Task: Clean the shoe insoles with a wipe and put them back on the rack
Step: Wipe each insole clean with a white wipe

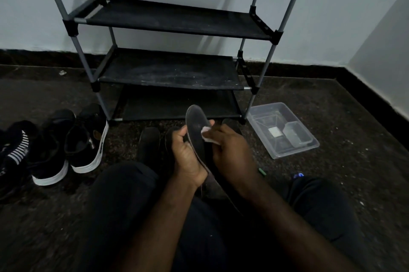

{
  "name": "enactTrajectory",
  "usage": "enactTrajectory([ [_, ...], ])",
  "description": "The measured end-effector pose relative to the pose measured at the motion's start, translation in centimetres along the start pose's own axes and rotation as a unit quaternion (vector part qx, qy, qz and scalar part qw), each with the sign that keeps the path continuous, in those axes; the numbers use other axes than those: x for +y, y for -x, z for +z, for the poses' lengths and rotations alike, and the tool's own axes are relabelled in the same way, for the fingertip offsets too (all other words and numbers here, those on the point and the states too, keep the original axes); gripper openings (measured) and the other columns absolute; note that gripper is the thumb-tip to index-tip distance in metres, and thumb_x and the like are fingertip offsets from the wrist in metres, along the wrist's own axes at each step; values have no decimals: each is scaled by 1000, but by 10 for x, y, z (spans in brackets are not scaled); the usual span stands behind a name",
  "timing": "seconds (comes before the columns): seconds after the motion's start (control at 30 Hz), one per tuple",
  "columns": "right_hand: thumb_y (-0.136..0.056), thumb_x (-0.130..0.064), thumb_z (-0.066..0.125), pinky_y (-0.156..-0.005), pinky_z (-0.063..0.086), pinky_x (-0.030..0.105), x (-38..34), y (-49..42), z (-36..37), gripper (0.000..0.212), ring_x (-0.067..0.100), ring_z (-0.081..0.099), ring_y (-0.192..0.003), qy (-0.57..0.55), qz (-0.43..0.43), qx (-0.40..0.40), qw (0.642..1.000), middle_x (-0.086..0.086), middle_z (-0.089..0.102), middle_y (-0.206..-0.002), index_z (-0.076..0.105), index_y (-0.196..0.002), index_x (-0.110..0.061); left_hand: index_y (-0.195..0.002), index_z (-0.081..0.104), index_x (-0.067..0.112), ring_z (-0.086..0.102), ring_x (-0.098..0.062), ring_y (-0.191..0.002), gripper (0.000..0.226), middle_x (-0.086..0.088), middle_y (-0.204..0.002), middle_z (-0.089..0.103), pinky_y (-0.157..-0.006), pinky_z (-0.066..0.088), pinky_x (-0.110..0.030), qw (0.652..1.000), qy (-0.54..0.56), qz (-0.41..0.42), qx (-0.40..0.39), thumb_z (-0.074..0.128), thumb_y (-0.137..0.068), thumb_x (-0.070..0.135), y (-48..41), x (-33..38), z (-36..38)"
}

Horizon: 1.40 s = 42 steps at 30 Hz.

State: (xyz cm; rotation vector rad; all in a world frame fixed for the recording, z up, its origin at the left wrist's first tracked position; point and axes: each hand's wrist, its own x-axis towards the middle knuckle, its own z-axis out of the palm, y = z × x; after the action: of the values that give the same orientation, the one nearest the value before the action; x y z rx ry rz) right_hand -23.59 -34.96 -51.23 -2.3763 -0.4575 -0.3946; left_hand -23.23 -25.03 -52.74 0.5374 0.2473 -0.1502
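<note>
Head view. The person sits on the dark floor [332, 99] facing the shoe rack [168, 70]; none of the shelf surfaces in view carries anything.

The left hand [188, 156] grasps a dark insole [197, 128] by its left edge about mid-length, fingers curled round it. The insole stands nearly upright, toe end pointing far, above the lap and just near of the rack's lowest shelf.

The right hand [230, 152] pinches a small white wipe [207, 133] and presses it on the insole's upper face near the toe.

Step in hand, as judged: wiping the top face. Do it well by:
- bracing the insole from behind with the left fingers, so it does not flex away from the wipe;
- stroking toe to heel in overlapping passes;
- shifting the left grip to expose the strip under the thumb.

On the floor just far of the hands lie dark flat shapes [149, 143], probably more insoles; too dim to confirm. Black sneakers [86, 141] stand at left, a clear plastic container [283, 147] at right.
</note>
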Motion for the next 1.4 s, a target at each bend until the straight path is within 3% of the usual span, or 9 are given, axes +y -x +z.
enactTrajectory([
  [0.2, -91, -14, 57, -80, 56, 42, -12, 8, 3, 24, 22, 68, -99, -70, -113, -52, 990, 7, 71, -107, 74, -108, -11, -131, 56, 5, 58, -39, -117, 75, -27, -120, 62, -101, 45, -53, 1000, 16, 6, -25, 33, -84, 59, 0, 6, -5],
  [0.33, -92, -13, 61, -80, 57, 42, -2, 4, 3, 20, 20, 69, -96, -47, -68, -2, 997, 6, 72, -105, 75, -106, -12, -127, 56, 4, 62, -34, -108, 75, -23, -107, 65, -100, 46, -46, 1000, -17, -4, -24, 45, -82, 63, 3, 5, -1],
  [0.5, -91, -13, 59, -83, 56, 32, -15, 14, 0, 23, 19, 68, -98, -37, -116, -44, 992, 7, 71, -107, 74, -108, -11, -120, 59, 6, 66, -32, -100, 70, -20, -105, 67, -100, 45, -51, 999, -29, 5, -19, 42, -85, 64, 1, 5, -4],
  [0.63, -98, -19, 57, -81, 51, 24, 2, 1, -3, 20, 10, 66, -89, -23, -25, 9, 999, 1, 71, -100, 76, -102, -14, -120, 60, 1, 68, -26, -92, 69, -16, -103, 67, -89, 54, -37, 999, -31, 1, 7, 50, -82, 58, 3, 2, 0],
  [0.87, -93, -10, 57, -79, 52, 30, -21, 11, 9, 20, 18, 67, -90, -73, -85, -50, 993, 8, 71, -97, 76, -101, -12, -121, 57, 2, 63, -38, -110, 71, -25, -115, 65, -107, 39, -54, 1000, -23, -9, 2, 36, -88, 62, -2, 5, -4],
  [1.07, -96, -17, 59, -77, 53, 29, 5, -3, -1, 18, 17, 67, -83, -6, -8, 20, 1000, 5, 70, -93, 76, -99, -14, -111, 64, 1, 65, -30, -103, 63, -20, -116, 64, -99, 46, -41, 1000, -16, -14, 20, 47, -85, 56, 1, 1, -1],
  [1.13, -96, -16, 59, -75, 53, 30, 0, 0, 0, 18, 16, 66, -81, -13, 1, 36, 999, 4, 70, -92, 77, -95, -15, -121, 59, 0, 62, -34, -114, 70, -24, -124, 62, -107, 42, -45, 999, -12, -20, 24, 50, -81, 57, 2, 1, 1],
  [1.27, -93, -16, 54, -79, 55, 37, -24, 17, 9, 23, 23, 69, -93, -55, -58, -17, 997, 10, 72, -104, 76, -100, -10, -128, 49, 1, 59, -42, -118, 73, -31, -124, 60, -108, 38, -55, 1000, -6, -26, 16, 33, -90, 61, 0, 4, 0],
  [1.4, -97, -24, 56, -77, 56, 39, 3, 4, 3, 20, 17, 68, -89, 1, -14, -4, 1000, 1, 71, -102, 75, -104, -20, -119, 56, 2, 66, -35, -107, 66, -24, -114, 67, -104, 46, -47, 999, -9, -30, 15, 43, -88, 59, 6, 3, 2],
])
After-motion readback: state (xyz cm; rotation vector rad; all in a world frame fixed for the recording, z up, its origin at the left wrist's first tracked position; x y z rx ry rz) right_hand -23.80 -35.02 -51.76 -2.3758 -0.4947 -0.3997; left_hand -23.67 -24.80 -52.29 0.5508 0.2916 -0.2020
